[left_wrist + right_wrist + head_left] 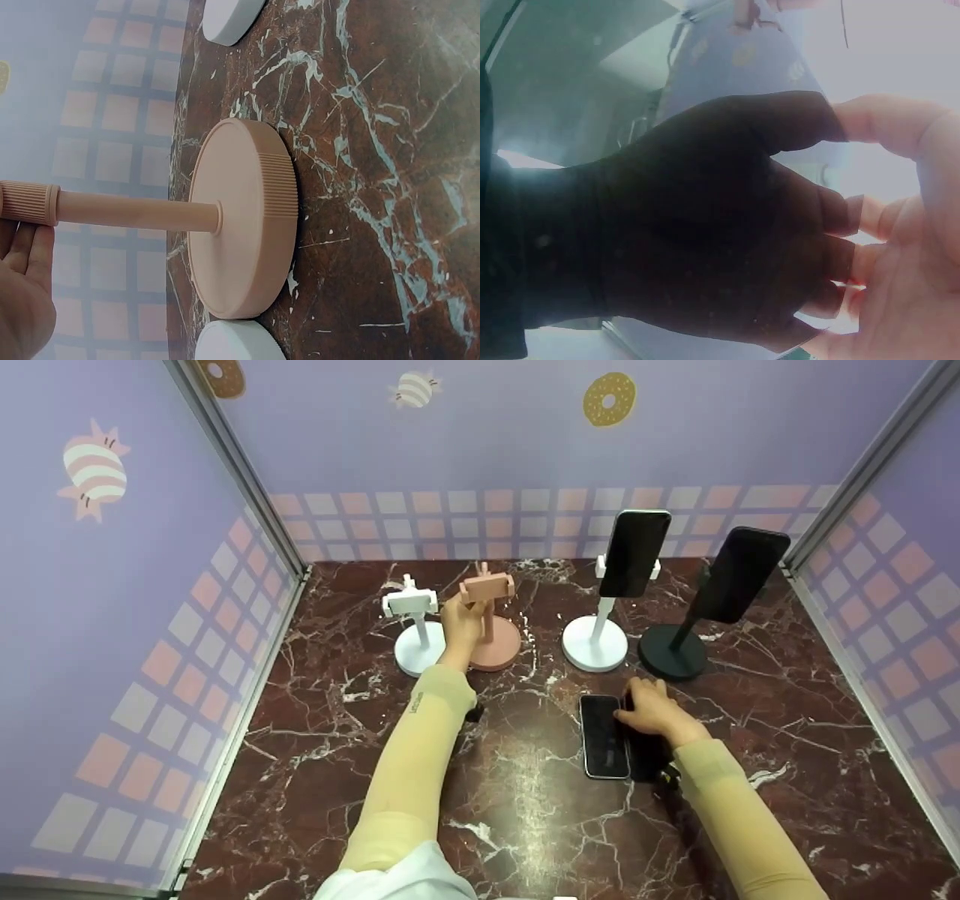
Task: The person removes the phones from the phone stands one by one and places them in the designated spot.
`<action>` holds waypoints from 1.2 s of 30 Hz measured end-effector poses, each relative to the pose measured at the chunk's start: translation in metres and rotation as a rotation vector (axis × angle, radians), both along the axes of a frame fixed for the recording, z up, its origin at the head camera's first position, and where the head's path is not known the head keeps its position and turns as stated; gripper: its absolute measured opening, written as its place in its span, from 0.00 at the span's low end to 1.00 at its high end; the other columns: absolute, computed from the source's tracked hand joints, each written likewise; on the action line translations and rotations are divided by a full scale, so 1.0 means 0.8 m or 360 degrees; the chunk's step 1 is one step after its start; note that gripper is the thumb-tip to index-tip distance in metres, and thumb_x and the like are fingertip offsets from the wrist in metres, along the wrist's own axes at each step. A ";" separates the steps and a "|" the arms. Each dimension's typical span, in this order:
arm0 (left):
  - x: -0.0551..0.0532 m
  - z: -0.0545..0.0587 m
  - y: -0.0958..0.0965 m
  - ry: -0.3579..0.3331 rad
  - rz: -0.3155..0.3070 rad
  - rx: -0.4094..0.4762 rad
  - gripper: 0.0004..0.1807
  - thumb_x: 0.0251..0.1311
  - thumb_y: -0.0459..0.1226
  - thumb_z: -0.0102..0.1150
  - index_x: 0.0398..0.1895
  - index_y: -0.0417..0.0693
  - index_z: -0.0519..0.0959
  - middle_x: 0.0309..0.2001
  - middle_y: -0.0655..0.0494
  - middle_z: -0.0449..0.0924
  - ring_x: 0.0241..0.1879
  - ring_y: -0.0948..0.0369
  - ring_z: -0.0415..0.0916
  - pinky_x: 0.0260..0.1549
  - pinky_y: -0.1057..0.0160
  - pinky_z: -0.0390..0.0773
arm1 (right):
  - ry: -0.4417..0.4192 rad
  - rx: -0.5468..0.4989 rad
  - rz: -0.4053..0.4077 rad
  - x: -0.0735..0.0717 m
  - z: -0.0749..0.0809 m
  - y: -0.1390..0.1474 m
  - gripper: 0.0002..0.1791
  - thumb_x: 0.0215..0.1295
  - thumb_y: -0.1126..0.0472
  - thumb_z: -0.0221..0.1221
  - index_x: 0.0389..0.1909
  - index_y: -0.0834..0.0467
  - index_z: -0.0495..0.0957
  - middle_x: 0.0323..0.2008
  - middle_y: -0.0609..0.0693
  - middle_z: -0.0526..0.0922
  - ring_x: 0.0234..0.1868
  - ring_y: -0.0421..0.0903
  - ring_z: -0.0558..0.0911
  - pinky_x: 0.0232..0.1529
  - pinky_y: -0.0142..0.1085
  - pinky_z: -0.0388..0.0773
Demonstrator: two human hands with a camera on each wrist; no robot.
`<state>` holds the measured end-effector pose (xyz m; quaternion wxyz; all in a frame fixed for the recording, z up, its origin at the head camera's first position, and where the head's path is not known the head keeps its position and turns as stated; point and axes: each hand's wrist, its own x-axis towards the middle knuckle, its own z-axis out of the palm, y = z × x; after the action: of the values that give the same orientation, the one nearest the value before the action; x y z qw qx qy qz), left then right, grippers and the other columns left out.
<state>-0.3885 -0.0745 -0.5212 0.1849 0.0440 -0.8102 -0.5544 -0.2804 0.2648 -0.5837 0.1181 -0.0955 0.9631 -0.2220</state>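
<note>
A pink phone stand [501,643] stands upright on the dark marbled table. My left hand [460,628] holds its upper post from the left, just below the clamp. In the left wrist view, those fingers [26,255] lie against the ribbed collar [30,202] at the top of the post. My right hand [654,709] is at the far end of a dark smartphone [646,754], with bent fingers and thumb against it. Much of that phone is hidden under the hand. Its glossy face mirrors the fingers [881,214] in the right wrist view. A second smartphone [604,739] lies flat alongside, to the left.
An unloaded white phone stand [415,649] is left of the pink one. Farther right, a white stand [592,643] and a black stand [673,652] each carry an upright phone. Patterned panels [525,442] enclose the table at the back and sides.
</note>
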 end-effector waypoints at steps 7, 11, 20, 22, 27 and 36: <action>-0.001 -0.001 -0.001 -0.0009 -0.0009 0.0016 0.12 0.60 0.30 0.64 0.45 0.35 0.86 0.47 0.40 0.89 0.52 0.46 0.86 0.56 0.50 0.83 | 0.0053 -0.0007 0.0013 -0.001 -0.002 0.000 0.23 0.63 0.55 0.65 0.49 0.67 0.71 0.50 0.70 0.73 0.54 0.68 0.65 0.54 0.69 0.73; -0.001 -0.003 -0.001 0.0021 -0.0016 0.0001 0.11 0.60 0.31 0.64 0.44 0.35 0.87 0.46 0.40 0.89 0.51 0.46 0.86 0.54 0.49 0.84 | 0.0073 -0.0011 0.0021 0.000 -0.003 0.000 0.23 0.63 0.56 0.65 0.50 0.68 0.72 0.50 0.71 0.72 0.54 0.69 0.65 0.56 0.67 0.72; -0.001 -0.004 0.000 -0.0007 -0.0011 0.0006 0.11 0.61 0.33 0.65 0.44 0.36 0.86 0.46 0.40 0.89 0.51 0.46 0.86 0.54 0.50 0.83 | 0.0098 -0.0037 0.0028 0.001 -0.005 0.000 0.22 0.63 0.57 0.65 0.49 0.68 0.72 0.48 0.70 0.70 0.53 0.69 0.63 0.55 0.67 0.71; -0.001 -0.004 0.000 -0.0019 -0.0010 0.0007 0.11 0.62 0.34 0.66 0.44 0.35 0.86 0.46 0.40 0.89 0.51 0.46 0.86 0.55 0.50 0.83 | 0.0106 -0.0041 0.0029 0.001 -0.005 0.001 0.22 0.62 0.57 0.65 0.48 0.68 0.72 0.47 0.69 0.70 0.53 0.69 0.63 0.56 0.66 0.70; -0.001 -0.003 0.000 -0.0030 0.0000 0.0041 0.10 0.61 0.33 0.67 0.42 0.34 0.87 0.45 0.39 0.89 0.49 0.46 0.87 0.52 0.51 0.85 | 0.0120 -0.0053 0.0032 0.002 -0.006 0.000 0.21 0.61 0.59 0.64 0.48 0.69 0.72 0.46 0.69 0.70 0.54 0.69 0.63 0.54 0.66 0.71; 0.000 -0.003 0.001 -0.0006 0.0023 0.0086 0.11 0.57 0.33 0.68 0.39 0.33 0.88 0.44 0.39 0.89 0.51 0.45 0.86 0.56 0.52 0.84 | 0.0144 -0.0065 0.0013 0.004 -0.008 -0.001 0.22 0.59 0.60 0.63 0.49 0.70 0.71 0.47 0.68 0.68 0.55 0.69 0.63 0.51 0.67 0.73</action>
<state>-0.3888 -0.0735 -0.5232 0.1861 0.0559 -0.7950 -0.5747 -0.2771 0.2641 -0.5900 0.0734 -0.1117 0.9623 -0.2367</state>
